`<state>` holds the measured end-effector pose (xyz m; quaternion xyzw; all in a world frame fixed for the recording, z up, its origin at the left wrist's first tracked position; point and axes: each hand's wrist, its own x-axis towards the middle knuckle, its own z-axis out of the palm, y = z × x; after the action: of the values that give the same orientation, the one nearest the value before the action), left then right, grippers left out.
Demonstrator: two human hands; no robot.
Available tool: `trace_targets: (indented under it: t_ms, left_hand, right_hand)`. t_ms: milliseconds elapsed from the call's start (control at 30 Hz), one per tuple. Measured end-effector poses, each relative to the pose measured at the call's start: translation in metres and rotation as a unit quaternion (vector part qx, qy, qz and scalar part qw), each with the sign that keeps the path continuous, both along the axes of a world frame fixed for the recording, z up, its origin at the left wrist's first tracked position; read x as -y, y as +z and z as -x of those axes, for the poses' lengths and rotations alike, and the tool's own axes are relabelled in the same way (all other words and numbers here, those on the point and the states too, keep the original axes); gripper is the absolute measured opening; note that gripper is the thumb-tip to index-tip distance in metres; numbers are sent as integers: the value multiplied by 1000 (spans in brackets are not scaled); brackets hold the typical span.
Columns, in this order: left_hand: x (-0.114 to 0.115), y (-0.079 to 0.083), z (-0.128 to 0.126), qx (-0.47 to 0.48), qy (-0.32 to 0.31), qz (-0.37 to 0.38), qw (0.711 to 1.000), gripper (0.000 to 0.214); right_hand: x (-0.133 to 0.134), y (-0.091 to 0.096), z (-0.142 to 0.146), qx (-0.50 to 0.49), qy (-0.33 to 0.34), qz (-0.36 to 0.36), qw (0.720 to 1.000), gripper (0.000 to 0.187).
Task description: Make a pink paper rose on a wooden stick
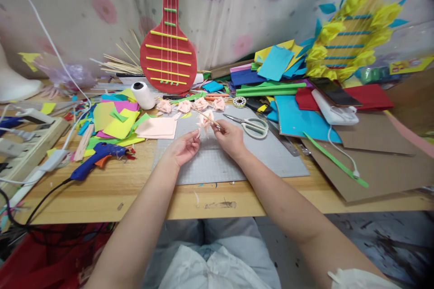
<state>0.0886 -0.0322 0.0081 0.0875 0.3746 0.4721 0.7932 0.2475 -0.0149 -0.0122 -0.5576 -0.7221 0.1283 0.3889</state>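
Note:
Above the grey cutting mat (217,162) my two hands meet around a pale pink paper flower (205,119). My left hand (186,148) pinches the flower's lower edge between thumb and fingers. In my right hand (229,137) is a thin wooden stick (209,118), its tip lying across the petals. Several finished-looking pink paper flowers (185,106) sit in a row just behind. A stack of pale pink paper (156,128) lies left of the mat, and scissors with light grey handles (255,128) rest to the right of my right hand.
A blue glue gun (93,160) with a cable lies at left near a power strip (37,144). Coloured paper scraps (117,119), a white thread spool (143,95) and a red paper instrument (168,58) stand behind. Cardboard (369,167) and blue sheets (301,117) cover the right side.

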Motion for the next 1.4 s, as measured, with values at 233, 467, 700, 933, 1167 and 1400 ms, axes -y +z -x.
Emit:
trace_targets:
  t_ms: [233,467,700,933,1167,1400]
  left_hand:
    - [2,1,0,-15,-30,6,999,12]
    - [4,1,4,-57,-101,-24,993,6]
    - [-1,0,0,-70,25,-73,995,10]
    - [-6,-3,-5,-196,203,-163,945,19]
    - [-1,-4,-6,-326,202,-191,903,21]
    - [-2,-7,-6,-354,141,-150,912,24]
  right_hand:
    - [0,0,-2,-12,6,-20,1000,20]
    - [0,1,-5,-30,4,-37,999,20]
    - [-2,-1,-4,-11,13,-33,999,18]
    - [1,1,-1,33,57,19,998,20]
    - [-1,-2,-1,23,84,71,994,21]
    - [-5,-9,-2,-3,91,109,990,25]
